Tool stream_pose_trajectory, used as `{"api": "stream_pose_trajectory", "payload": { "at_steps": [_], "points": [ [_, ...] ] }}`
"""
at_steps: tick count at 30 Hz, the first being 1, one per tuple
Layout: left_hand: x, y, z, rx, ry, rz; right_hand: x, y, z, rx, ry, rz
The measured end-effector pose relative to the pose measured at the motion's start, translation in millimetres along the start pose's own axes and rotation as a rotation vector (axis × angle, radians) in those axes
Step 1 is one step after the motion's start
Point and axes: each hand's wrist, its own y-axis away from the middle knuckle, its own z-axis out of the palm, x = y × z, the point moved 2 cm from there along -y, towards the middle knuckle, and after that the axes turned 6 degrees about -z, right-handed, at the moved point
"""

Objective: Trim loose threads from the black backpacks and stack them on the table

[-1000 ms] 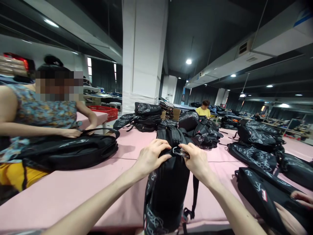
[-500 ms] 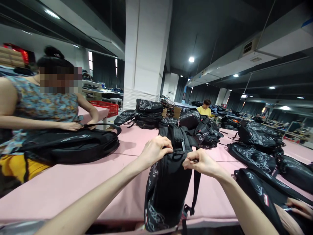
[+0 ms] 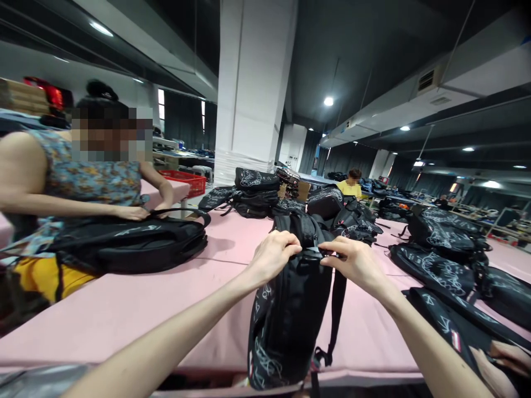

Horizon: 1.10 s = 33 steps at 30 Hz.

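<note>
A black backpack (image 3: 290, 309) with white scribble print lies lengthwise on the pink table (image 3: 136, 320), its lower end hanging over the near edge. My left hand (image 3: 272, 255) is closed on the fabric at the bag's top. My right hand (image 3: 355, 262) pinches something small at the same spot, likely a zipper pull or buckle; I cannot make out which. A black strap (image 3: 337, 309) hangs down the bag's right side.
A person in a patterned top at the left handles another black backpack (image 3: 128, 246). More black bags are piled at the table's back (image 3: 257, 193) and along the right (image 3: 435, 265). A white pillar (image 3: 253, 88) stands behind. Another person's hand (image 3: 504, 354) shows at the lower right.
My right hand has lifted and moved back up to the top of the bag beside my left hand. The view has drifted slightly.
</note>
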Motion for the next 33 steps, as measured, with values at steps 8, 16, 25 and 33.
{"api": "stream_pose_trajectory", "payload": {
  "at_steps": [8,16,25,33],
  "points": [
    [2,0,1.1,-0.003,0.014,-0.038,2,-15,-9,-0.086,0.065,0.008],
    [0,1,2.8,0.002,-0.001,-0.024,-2,-21,1,-0.093,0.167,-0.021],
    [-12,-8,-26.8,-0.018,0.128,-0.04,1,-17,4,-0.058,0.158,-0.023],
    [-9,-22,-66.9,0.202,0.017,-0.07,4,-17,9,-0.058,0.097,-0.033]
  ]
}}
